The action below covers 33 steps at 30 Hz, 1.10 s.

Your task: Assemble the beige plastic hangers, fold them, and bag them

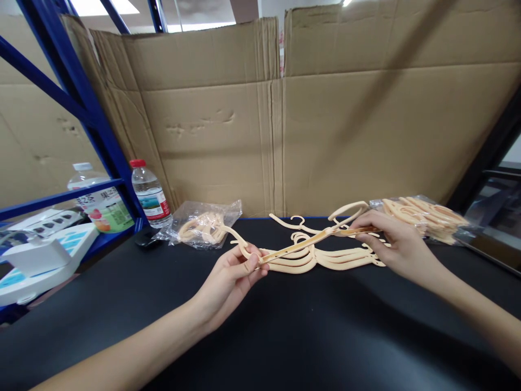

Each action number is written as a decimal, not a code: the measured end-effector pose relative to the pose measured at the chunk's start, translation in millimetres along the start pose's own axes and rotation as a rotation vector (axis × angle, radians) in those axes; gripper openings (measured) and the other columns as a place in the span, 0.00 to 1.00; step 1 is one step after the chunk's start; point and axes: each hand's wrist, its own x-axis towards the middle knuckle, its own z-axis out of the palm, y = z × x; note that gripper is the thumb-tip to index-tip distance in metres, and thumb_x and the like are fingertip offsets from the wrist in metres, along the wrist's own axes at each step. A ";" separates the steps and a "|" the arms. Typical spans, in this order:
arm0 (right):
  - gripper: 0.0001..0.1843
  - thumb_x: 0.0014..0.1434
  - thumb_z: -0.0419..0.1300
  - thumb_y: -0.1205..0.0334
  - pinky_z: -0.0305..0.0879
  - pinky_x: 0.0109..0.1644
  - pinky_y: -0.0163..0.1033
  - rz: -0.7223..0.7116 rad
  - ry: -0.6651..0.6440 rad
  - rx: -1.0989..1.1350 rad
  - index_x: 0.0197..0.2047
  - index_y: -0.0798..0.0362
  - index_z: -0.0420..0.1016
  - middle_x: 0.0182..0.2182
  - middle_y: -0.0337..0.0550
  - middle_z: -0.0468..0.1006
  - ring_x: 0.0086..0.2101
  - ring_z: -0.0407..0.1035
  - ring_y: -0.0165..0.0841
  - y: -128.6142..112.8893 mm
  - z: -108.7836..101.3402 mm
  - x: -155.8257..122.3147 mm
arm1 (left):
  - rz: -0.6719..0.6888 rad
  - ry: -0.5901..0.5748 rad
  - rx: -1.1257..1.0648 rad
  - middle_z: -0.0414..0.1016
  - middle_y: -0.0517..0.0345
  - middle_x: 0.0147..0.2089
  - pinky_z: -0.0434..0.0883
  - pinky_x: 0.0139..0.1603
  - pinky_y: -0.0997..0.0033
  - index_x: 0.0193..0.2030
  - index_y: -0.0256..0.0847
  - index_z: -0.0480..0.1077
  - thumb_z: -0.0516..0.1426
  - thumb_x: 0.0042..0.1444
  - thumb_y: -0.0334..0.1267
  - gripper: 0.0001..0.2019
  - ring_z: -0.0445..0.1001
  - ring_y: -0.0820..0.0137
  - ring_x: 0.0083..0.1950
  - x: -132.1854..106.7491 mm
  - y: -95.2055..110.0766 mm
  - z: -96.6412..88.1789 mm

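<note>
Both hands hold one cream plastic hanger above the black table. My left hand pinches its left end, fingers closed. My right hand grips its right end, near the hook. Below the held hanger lies a small stack of the same cream hangers, flat on the table between my hands.
A clear bag with hangers lies at the back left, and another fuller bag of hangers at the back right. Two water bottles stand by a blue rack on the left. Cardboard sheets wall the back.
</note>
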 end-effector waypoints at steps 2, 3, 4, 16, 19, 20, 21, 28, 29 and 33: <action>0.06 0.62 0.53 0.63 0.63 0.38 0.41 0.001 0.005 -0.004 0.40 0.50 0.70 0.34 0.43 0.73 0.36 0.68 0.36 -0.2 -0.1 0.1 | -0.001 0.004 -0.006 0.74 0.54 0.38 0.72 0.42 0.77 0.29 0.34 0.70 0.64 0.51 0.31 0.06 0.72 0.75 0.35 0.2 0.4 -0.1; 0.06 0.62 0.53 0.63 0.63 0.38 0.41 0.003 0.009 -0.004 0.40 0.50 0.70 0.34 0.43 0.73 0.36 0.68 0.36 -0.5 -0.2 0.1 | -0.004 0.005 -0.009 0.74 0.54 0.38 0.72 0.42 0.77 0.29 0.34 0.70 0.65 0.50 0.31 0.06 0.72 0.75 0.35 0.2 0.6 -0.2; 0.06 0.62 0.53 0.63 0.64 0.38 0.41 0.005 0.012 -0.004 0.40 0.50 0.70 0.34 0.44 0.73 0.36 0.68 0.36 -0.8 -0.2 0.0 | -0.007 0.005 -0.012 0.74 0.54 0.38 0.72 0.42 0.77 0.29 0.34 0.70 0.65 0.50 0.31 0.07 0.72 0.75 0.35 0.2 1.0 -0.1; 0.06 0.62 0.53 0.63 0.64 0.39 0.42 -0.022 0.016 -0.022 0.40 0.50 0.71 0.34 0.43 0.74 0.36 0.69 0.37 -3.0 1.1 -1.5 | 0.021 0.034 0.046 0.72 0.59 0.31 0.70 0.35 0.80 0.28 0.36 0.69 0.65 0.48 0.31 0.08 0.71 0.77 0.30 -0.9 -1.6 -0.1; 0.06 0.62 0.53 0.64 0.64 0.38 0.41 -0.032 0.022 -0.029 0.40 0.50 0.71 0.34 0.43 0.73 0.36 0.68 0.36 -6.4 2.5 -2.3 | 0.026 0.068 0.068 0.71 0.61 0.30 0.69 0.32 0.81 0.28 0.37 0.67 0.65 0.48 0.30 0.09 0.71 0.77 0.30 -0.4 -4.1 -2.8; 0.06 0.62 0.53 0.65 0.64 0.38 0.41 -0.036 0.023 -0.027 0.40 0.50 0.71 0.34 0.43 0.73 0.36 0.68 0.36 -7.8 3.4 -2.5 | 0.031 0.085 0.072 0.71 0.62 0.29 0.68 0.31 0.82 0.28 0.37 0.67 0.65 0.47 0.29 0.09 0.70 0.77 0.29 0.1 -4.7 -3.7; 0.06 0.62 0.53 0.66 0.64 0.38 0.40 -0.043 0.024 -0.026 0.40 0.50 0.70 0.34 0.44 0.73 0.36 0.68 0.36 -9.2 4.3 -2.8 | 0.039 0.103 0.074 0.70 0.62 0.28 0.67 0.29 0.82 0.27 0.37 0.67 0.66 0.46 0.29 0.10 0.69 0.78 0.28 0.8 -5.1 -4.5; 0.06 0.63 0.52 0.66 0.65 0.39 0.41 -0.059 0.036 -0.070 0.41 0.51 0.69 0.34 0.45 0.74 0.36 0.69 0.37 -15.2 10.3 -5.1 | 0.100 0.205 0.060 0.70 0.62 0.26 0.71 0.35 0.79 0.27 0.36 0.68 0.67 0.44 0.30 0.10 0.69 0.77 0.28 3.7 -8.0 -4.4; 0.07 0.63 0.51 0.65 0.65 0.39 0.42 -0.058 0.034 -0.083 0.41 0.51 0.69 0.35 0.45 0.74 0.36 0.69 0.37 -15.6 11.3 -5.9 | 0.099 0.217 0.052 0.71 0.61 0.27 0.71 0.36 0.79 0.27 0.36 0.69 0.67 0.44 0.30 0.10 0.70 0.76 0.29 3.7 -8.5 -4.2; 0.10 0.65 0.48 0.65 0.65 0.41 0.44 -0.061 0.023 -0.168 0.45 0.51 0.68 0.37 0.47 0.74 0.38 0.69 0.38 -16.8 15.6 -9.2 | 0.118 0.221 0.022 0.72 0.60 0.28 0.73 0.40 0.79 0.26 0.35 0.69 0.68 0.44 0.29 0.10 0.72 0.76 0.31 4.3 -8.8 -5.3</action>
